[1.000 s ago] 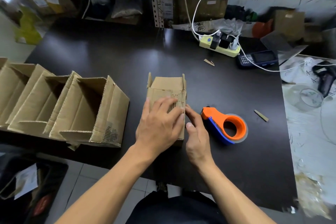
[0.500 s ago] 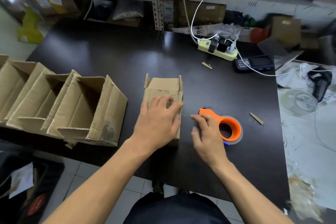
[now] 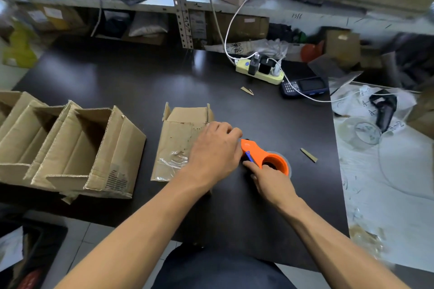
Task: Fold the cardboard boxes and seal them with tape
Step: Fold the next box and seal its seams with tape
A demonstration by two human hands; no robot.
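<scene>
Right hand point(image 3: 270, 179) grip around tape dispenser point(image 3: 265, 156), left hand point(image 3: 212, 152) flat at box point(image 3: 175, 145) right edge

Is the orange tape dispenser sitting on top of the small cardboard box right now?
No, the tape dispenser is beside the small cardboard box, held by the right hand.

boxes being folded: 1 point(image 3: 178, 145)
open boxes on left: 3 point(image 3: 94, 148)
tape dispensers: 1 point(image 3: 265, 157)
hands: 2, left point(image 3: 215, 152), right point(image 3: 270, 178)
</scene>
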